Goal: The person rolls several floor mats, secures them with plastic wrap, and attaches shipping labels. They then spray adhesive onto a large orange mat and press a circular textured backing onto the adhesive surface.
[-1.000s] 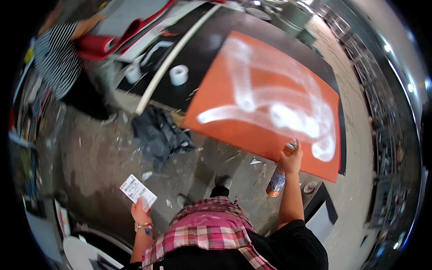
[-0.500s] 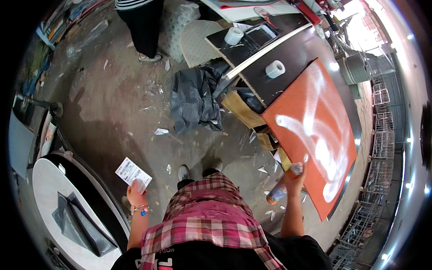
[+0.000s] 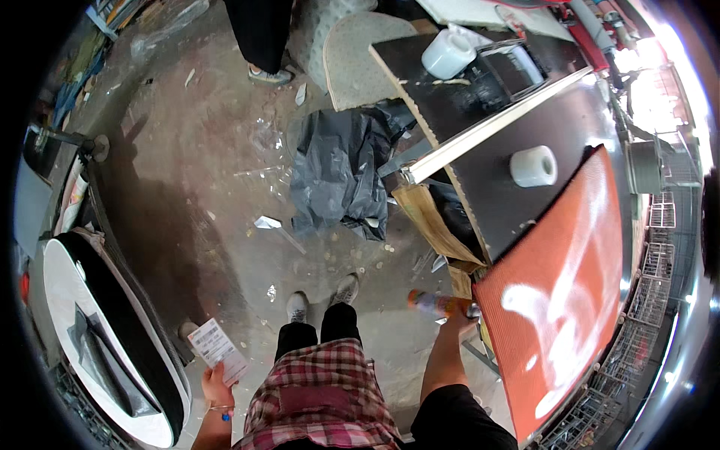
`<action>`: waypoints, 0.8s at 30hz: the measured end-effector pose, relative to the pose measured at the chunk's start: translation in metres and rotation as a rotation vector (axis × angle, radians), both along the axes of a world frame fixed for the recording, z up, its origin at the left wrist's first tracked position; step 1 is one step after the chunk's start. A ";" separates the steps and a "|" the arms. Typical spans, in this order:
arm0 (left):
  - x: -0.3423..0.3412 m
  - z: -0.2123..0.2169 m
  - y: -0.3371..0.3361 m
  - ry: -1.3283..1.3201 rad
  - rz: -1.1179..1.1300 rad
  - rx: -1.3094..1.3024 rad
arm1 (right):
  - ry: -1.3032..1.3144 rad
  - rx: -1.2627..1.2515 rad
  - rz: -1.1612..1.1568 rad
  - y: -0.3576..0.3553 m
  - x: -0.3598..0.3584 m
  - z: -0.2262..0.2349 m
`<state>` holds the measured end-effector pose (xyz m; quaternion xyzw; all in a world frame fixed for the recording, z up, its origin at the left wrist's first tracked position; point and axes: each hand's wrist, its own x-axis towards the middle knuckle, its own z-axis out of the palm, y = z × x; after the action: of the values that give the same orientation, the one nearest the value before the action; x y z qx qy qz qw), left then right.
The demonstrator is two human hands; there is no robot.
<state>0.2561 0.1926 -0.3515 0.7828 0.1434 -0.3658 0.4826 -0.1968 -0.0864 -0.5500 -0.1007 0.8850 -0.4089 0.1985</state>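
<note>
My left hand (image 3: 217,386) is closed on a white printed paper label (image 3: 216,346), pinched by its lower edge over the floor. In my right hand (image 3: 460,321) is a spray can (image 3: 429,302), lying nearly level with its orange base toward the left. The fingers around the can's upper end are partly hidden. Just right of that hand an orange ribbed mat (image 3: 600,247) lies on the dark table (image 3: 499,161), its near end reaching past the table's corner. White spray streaks (image 3: 551,270) and patches cross the mat.
Two white tape rolls (image 3: 534,166) (image 3: 448,54) stand on the table beside a pale strip (image 3: 502,124). A black plastic bag (image 3: 337,169) and paper scraps lie on the floor. At left is a white oval board (image 3: 97,360). Another person's leg (image 3: 262,37) shows at the top.
My view has shifted, so the table and mat sit lower and further right. The spray can has swung from slanting to nearly level. The label stays in my left hand.
</note>
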 end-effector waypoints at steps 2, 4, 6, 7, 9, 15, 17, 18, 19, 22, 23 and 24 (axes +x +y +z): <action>-0.012 -0.016 -0.006 0.018 0.049 0.083 | 0.042 -0.259 0.035 -0.040 -0.037 -0.039; -0.030 -0.035 -0.005 0.062 0.063 0.132 | 0.143 -0.262 0.075 -0.075 -0.069 -0.064; -0.050 -0.058 -0.004 0.136 0.036 0.135 | 0.269 -0.193 0.141 -0.102 -0.096 -0.084; -0.063 -0.059 -0.018 0.174 0.021 0.129 | 0.331 -0.152 0.178 -0.113 -0.106 -0.094; -0.076 -0.081 -0.016 0.226 0.042 0.131 | 0.434 -0.064 0.251 -0.124 -0.124 -0.112; -0.082 -0.095 -0.039 0.169 -0.006 0.242 | 0.398 0.038 0.278 -0.134 -0.150 -0.150; -0.066 -0.096 -0.031 0.131 0.011 0.136 | 0.291 0.003 0.187 -0.138 -0.142 -0.151; -0.058 -0.096 -0.025 0.129 -0.014 0.125 | 0.231 -0.023 0.126 -0.131 -0.134 -0.150; -0.048 -0.094 -0.018 0.124 -0.041 0.108 | 0.155 -0.056 0.058 -0.122 -0.124 -0.150; -0.040 -0.076 -0.031 0.065 -0.065 0.127 | -0.255 -0.085 -0.051 -0.068 -0.074 -0.163; -0.044 -0.070 -0.038 0.036 -0.060 0.135 | -0.456 -0.075 -0.028 -0.049 -0.048 -0.168; -0.044 -0.061 -0.049 0.007 -0.057 0.139 | -0.665 -0.058 0.024 -0.033 -0.016 -0.170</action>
<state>0.2117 0.1434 -0.4127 0.8170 0.1478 -0.3714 0.4157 -0.2125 -0.1197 -0.7204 0.0223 0.7585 -0.4420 0.4784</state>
